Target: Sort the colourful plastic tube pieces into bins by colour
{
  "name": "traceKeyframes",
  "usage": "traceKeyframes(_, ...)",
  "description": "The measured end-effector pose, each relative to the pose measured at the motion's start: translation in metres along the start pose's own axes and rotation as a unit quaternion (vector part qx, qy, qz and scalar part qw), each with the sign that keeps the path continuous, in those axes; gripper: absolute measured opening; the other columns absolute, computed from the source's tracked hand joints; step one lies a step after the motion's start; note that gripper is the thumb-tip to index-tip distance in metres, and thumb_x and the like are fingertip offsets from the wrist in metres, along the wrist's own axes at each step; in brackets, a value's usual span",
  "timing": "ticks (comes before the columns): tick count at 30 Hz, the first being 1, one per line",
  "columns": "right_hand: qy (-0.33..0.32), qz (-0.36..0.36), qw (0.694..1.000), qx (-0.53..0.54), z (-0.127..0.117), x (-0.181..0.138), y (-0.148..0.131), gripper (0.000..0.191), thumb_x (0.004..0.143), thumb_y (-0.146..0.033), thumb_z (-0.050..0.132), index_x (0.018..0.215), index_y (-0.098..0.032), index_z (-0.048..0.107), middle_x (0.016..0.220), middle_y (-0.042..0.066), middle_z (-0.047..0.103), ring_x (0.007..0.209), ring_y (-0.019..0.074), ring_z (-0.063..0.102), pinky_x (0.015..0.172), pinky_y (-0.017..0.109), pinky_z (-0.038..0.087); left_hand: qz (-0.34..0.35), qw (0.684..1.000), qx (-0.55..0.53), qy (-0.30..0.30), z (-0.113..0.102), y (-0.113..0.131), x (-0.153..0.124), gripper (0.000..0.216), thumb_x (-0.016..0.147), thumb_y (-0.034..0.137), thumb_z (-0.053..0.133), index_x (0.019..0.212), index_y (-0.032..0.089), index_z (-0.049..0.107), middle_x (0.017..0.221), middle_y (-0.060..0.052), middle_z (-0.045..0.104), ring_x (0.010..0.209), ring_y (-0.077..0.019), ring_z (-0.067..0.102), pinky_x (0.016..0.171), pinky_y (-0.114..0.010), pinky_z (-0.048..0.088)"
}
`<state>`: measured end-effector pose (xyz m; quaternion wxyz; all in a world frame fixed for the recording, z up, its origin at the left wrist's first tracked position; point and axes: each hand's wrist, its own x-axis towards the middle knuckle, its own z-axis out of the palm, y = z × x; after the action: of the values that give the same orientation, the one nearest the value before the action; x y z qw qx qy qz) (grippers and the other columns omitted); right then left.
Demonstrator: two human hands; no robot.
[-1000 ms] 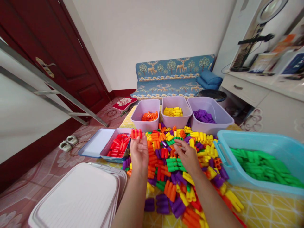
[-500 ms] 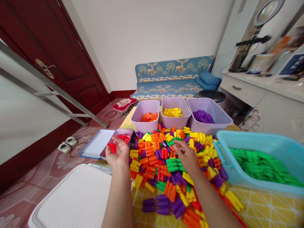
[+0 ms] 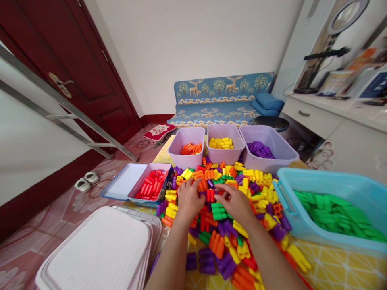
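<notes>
Bare tablecloth [image 3: 326, 259] lies at the pile's [image 3: 216, 244] four o'clock. Turquoise tub [image 3: 314, 231], three: green pieces [image 3: 338, 215]. Lilac tubs [image 3: 225, 156], eleven to one: orange [image 3: 191, 149], yellow [image 3: 221, 143], purple pieces [image 3: 260, 149]. Left hand [image 3: 190, 198] and right hand [image 3: 236, 201] curl over the pile's middle; whether either grips anything, I can't tell.

The left hand [image 3: 190, 199] and right hand [image 3: 237, 201] reach over a heap of coloured plastic pieces [image 3: 259, 197] on the yellow-covered desk [image 3: 329, 264], a red piece [image 3: 210, 195] between them. The right thumb stands apart from its fingers; the left grasp is hidden. Behind, three lilac bins [image 3: 225, 155] hold orange, yellow and purple pieces; a turquoise tub [image 3: 320, 229] holds green.
</notes>
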<state>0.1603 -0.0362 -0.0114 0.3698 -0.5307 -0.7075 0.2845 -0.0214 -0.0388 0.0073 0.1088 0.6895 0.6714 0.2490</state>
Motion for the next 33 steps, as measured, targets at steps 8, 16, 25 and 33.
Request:
traceKeyframes(8, -0.028, -0.032, 0.998, -0.043, -0.001, -0.001, -0.005, 0.043, 0.074, -0.029, 0.068, 0.116, -0.025, 0.062, 0.102, 0.001, 0.066, 0.067, 0.0131, 0.056, 0.068, 0.029, 0.048, 0.097, 0.991, -0.092, 0.004, 0.017, -0.001, 0.004, 0.065, 0.064, -0.003, 0.046, 0.122, 0.023, 0.061, 0.117, -0.010, 0.059, 0.112, -0.0238, 0.055, 0.099, -0.040, 0.043)
traceKeyframes(16, -0.029, -0.026, 0.999, -0.034, -0.002, 0.001, -0.009, 0.038, 0.074, -0.028, 0.067, 0.111, -0.022, 0.063, 0.083, 0.000, 0.062, 0.064, 0.0139, 0.054, 0.063, 0.029, 0.046, 0.041, 0.953, -0.296, 0.053, 0.026, 0.007, 0.004, 0.025, 0.080, 0.011, 0.052, 0.097, 0.017, 0.069, 0.098, -0.007, 0.071, 0.094, -0.0198, 0.064, 0.089, -0.036, 0.049)
traceKeyframes(25, 0.023, -0.059, 0.996, 0.056, -0.005, -0.001, -0.011, 0.021, 0.085, -0.037, 0.058, 0.093, -0.021, 0.069, 0.093, 0.005, 0.064, 0.075, 0.0165, 0.060, 0.069, 0.030, 0.049, 0.033, 0.943, -0.278, 0.180, 0.035, 0.005, 0.005, 0.022, 0.084, 0.017, 0.053, 0.102, 0.017, 0.066, 0.101, -0.008, 0.066, 0.099, -0.0207, 0.061, 0.091, -0.037, 0.048)
traceKeyframes(33, 0.067, -0.002, 0.998, 0.020, -0.005, 0.020, 0.004, 0.048, 0.080, -0.018, 0.054, 0.128, -0.019, 0.053, 0.131, 0.013, 0.049, 0.071, 0.0143, 0.064, 0.079, 0.036, 0.053, 0.059, 0.973, -0.175, 0.138, 0.040, 0.005, 0.004, 0.052, 0.075, 0.004, 0.049, 0.124, 0.020, 0.057, 0.128, -0.010, 0.056, 0.123, -0.0253, 0.049, 0.107, -0.047, 0.037)
